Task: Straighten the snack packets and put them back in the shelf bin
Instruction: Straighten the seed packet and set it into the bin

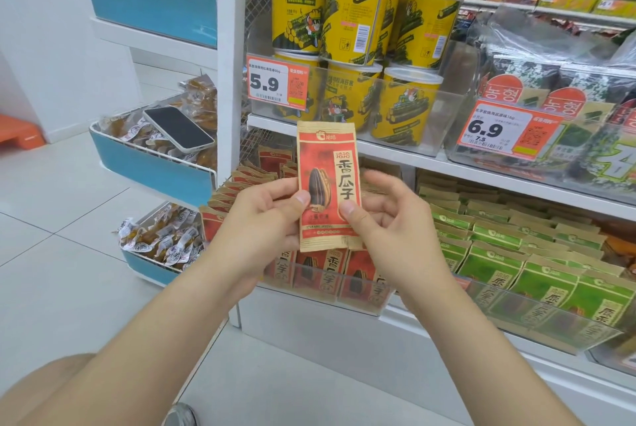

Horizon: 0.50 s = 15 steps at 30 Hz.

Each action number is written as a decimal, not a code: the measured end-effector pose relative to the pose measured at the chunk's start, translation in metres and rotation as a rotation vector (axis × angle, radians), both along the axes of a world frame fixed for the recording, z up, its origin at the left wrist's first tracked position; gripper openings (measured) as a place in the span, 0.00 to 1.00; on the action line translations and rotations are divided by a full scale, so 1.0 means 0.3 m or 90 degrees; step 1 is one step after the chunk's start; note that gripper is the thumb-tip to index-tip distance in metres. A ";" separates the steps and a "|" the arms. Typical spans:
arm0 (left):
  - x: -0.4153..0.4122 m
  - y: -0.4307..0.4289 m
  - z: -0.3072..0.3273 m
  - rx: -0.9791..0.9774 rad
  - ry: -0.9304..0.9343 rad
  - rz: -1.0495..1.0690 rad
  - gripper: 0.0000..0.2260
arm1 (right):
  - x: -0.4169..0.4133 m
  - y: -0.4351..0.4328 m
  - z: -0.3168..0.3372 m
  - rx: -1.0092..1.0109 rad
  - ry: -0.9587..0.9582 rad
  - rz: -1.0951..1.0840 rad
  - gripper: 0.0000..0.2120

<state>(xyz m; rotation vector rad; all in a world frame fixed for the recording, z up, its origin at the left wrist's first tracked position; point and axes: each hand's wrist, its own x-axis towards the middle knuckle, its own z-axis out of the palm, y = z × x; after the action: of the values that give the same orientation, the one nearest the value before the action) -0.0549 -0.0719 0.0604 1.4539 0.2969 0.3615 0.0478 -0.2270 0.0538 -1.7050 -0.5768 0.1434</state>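
Observation:
A red and tan sunflower-seed packet stands upright in front of the shelf, held from both sides. My left hand pinches its left edge with the thumb on the front. My right hand pinches its right edge the same way. Behind and below the packet is a clear shelf bin holding several more red packets, some upright in rows, partly hidden by my hands.
Green seed packets fill the neighbouring bin on the right. Yellow seaweed tubs and seaweed packs sit on the shelf above. A phone lies on wrapped snacks in a blue side rack at the left. Tiled floor lies below.

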 end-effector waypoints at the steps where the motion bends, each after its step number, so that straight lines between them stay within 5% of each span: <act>1: 0.000 0.002 -0.001 -0.003 0.007 -0.003 0.12 | -0.002 0.000 0.006 0.017 0.039 0.005 0.22; 5: 0.002 0.006 -0.003 0.007 0.034 0.004 0.13 | -0.014 -0.002 0.025 0.064 0.142 0.037 0.21; 8: -0.001 0.022 0.008 0.062 0.067 -0.002 0.15 | -0.014 0.001 0.035 0.014 0.090 0.051 0.26; 15: -0.018 0.078 0.046 0.203 0.075 -0.006 0.13 | -0.024 0.040 0.059 0.059 0.017 0.027 0.12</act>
<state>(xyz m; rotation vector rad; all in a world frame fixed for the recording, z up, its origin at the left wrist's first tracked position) -0.0603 -0.0484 0.0741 1.7927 0.3386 0.3256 0.0408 -0.2149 0.0714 -1.5998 -0.5903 0.1673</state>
